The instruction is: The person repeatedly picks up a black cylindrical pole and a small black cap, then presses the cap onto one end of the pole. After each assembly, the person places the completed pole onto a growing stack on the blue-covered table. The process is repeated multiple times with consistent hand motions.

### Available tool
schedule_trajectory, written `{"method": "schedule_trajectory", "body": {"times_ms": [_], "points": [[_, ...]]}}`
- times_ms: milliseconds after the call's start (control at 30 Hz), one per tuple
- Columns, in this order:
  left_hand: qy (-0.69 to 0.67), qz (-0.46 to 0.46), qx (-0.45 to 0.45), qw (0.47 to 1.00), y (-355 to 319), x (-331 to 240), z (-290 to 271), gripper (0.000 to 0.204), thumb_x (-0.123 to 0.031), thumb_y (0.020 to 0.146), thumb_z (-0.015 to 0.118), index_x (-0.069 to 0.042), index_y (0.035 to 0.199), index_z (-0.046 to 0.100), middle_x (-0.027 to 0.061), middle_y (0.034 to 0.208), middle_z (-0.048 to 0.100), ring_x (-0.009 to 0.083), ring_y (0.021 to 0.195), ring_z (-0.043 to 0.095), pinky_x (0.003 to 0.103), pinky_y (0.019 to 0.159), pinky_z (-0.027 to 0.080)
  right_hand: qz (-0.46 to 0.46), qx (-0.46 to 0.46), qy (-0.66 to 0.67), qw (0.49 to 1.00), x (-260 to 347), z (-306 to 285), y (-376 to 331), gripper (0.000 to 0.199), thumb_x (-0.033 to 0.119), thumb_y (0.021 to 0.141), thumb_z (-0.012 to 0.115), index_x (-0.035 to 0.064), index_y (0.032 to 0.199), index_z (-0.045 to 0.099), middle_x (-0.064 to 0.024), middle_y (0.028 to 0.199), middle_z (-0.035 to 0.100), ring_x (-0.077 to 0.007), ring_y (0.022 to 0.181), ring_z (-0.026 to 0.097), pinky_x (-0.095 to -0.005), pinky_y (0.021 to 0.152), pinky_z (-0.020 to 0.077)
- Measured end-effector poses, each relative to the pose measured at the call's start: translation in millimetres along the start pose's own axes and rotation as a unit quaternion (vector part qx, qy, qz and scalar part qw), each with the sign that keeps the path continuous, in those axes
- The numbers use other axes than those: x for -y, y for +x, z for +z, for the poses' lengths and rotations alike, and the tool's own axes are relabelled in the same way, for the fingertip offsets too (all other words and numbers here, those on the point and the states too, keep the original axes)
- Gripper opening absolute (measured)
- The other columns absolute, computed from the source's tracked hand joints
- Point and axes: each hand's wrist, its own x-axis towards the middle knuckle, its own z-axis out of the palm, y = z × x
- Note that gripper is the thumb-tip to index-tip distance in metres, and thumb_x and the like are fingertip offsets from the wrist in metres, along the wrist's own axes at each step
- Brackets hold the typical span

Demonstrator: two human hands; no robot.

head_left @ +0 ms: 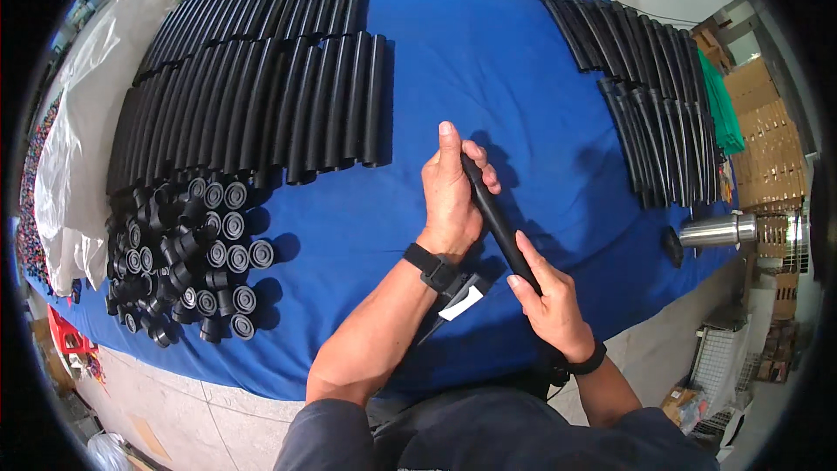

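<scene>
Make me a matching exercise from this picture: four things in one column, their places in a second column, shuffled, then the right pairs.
Things:
1. black tube
2. round black caps
3. steel flask
4. clear plastic sheet

Places:
A. table's right edge
B. draped over the far left edge
C. between the left hand and right hand
D. heaped near left, below the tube rows

Pairs: 1-C, 2-D, 3-A, 4-B

The bench point(488, 52) carries a blue cloth. Black tubes point(261, 87) lie in rows toward its far left corner, black caps point(187, 253) near the left edge, more black tubes point(654, 96) and a steel flask point(719, 229) along the right edge.
</scene>
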Motion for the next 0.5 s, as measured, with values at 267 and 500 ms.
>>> {"method": "schedule_trajectory", "body": {"times_ms": [267, 500], "points": [[-0.021, -0.018, 0.012, 1.0, 2, -1, -6, 0.055, -0.059, 0.104, 0.051, -0.009, 0.081, 0.056, 0.0029, 0.071, 0.053, 0.0152, 0.058, 0.055, 0.031, 0.052, 0.049, 0.165, 0.052, 0.076, 0.982, 17, -6, 1, 0.057, 0.006, 0.099, 0.065, -0.0007, 0.152, 0.045, -0.0252, 0.122, 0.068, -0.0247, 0.1, 0.071, -0.0335, 0.086, 0.0537], [-0.08, -0.05, -0.021, 0.995, -1, -14, 14, 0.074, -0.074, 0.099, 0.04, -0.005, 0.103, 0.066, 0.0076, 0.082, 0.06, 0.0214, 0.07, 0.06, 0.036, 0.067, 0.055, -0.055, -0.027, -0.079, 0.995, -2, -8, 0, 0.058, 0.005, 0.097, 0.068, 0.0002, 0.151, 0.047, -0.017, 0.098, 0.065, -0.023, 0.077, 0.061, -0.0345, 0.074, 0.0525]]}}
